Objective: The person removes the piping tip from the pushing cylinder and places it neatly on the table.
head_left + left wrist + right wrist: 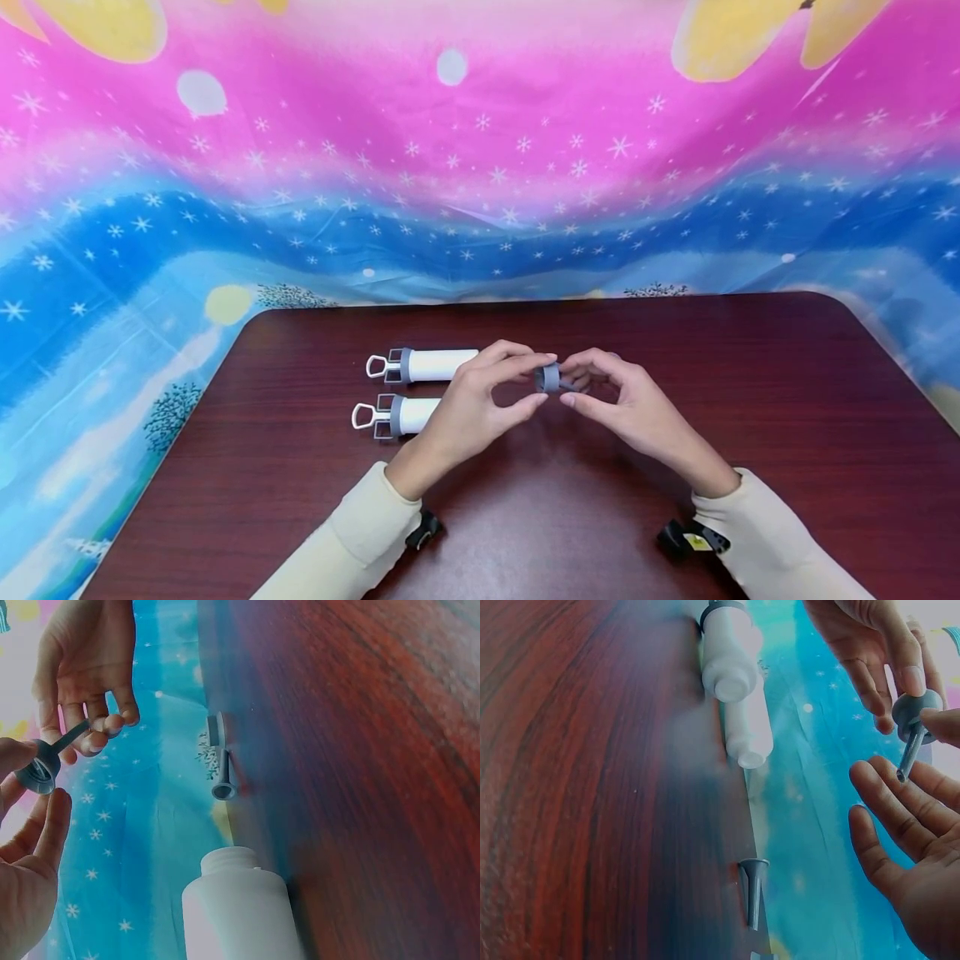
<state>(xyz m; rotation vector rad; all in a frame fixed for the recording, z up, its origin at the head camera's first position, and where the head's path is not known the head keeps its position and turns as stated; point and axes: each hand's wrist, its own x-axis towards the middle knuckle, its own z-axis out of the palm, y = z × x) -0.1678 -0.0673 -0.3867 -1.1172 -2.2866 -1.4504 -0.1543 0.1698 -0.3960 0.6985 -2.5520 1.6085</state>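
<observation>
A grey ring-shaped screw cap with a thin nozzle (551,377) is pinched between the thumb and fingertips of my left hand (480,392). Its threaded inside shows in the left wrist view, and its nozzle points toward my right hand (637,408). The right hand's thumb overlaps the cap in the right wrist view, while its other fingers spread loosely around the nozzle. Two white syringe-like tubes lie left of the hands, the far tube (442,365) and the near tube (420,415), with grey collars and white loop handles. My left hand partly covers both.
In the left wrist view, a grey flared nozzle (223,780) and another small grey piece (216,731) lie beyond a tube's threaded neck (229,859). The dark red wooden table (787,400) ends against a pink and blue snowflake cloth (480,217).
</observation>
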